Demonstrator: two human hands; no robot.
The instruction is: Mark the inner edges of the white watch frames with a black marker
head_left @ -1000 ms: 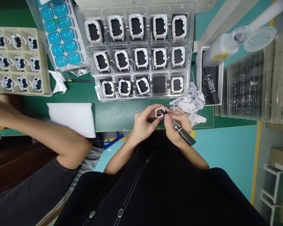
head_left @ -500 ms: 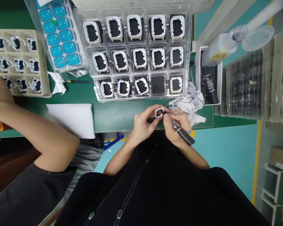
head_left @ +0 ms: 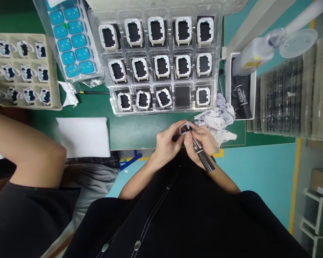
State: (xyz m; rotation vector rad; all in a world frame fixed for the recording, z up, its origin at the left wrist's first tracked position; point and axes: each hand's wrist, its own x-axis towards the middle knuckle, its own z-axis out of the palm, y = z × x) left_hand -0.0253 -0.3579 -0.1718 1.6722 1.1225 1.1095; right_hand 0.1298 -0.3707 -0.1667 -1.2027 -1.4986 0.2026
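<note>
The small white frame (head_left: 181,129) sits pinched in the fingertips of the left hand (head_left: 167,141); a firm, light grip should stop it turning. The right hand (head_left: 204,139) grasps a black marker pen (head_left: 204,156), tip end at the frame, where steady, gentle contact would suit. Just beyond the right hand lies crumpled cloth (head_left: 218,120).

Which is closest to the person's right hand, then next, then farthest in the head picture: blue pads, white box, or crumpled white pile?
From the right hand:
1. Crumpled white pile, just beyond the hand.
2. White box, farther off to the right.
3. Blue pads, far off at upper left.
</note>
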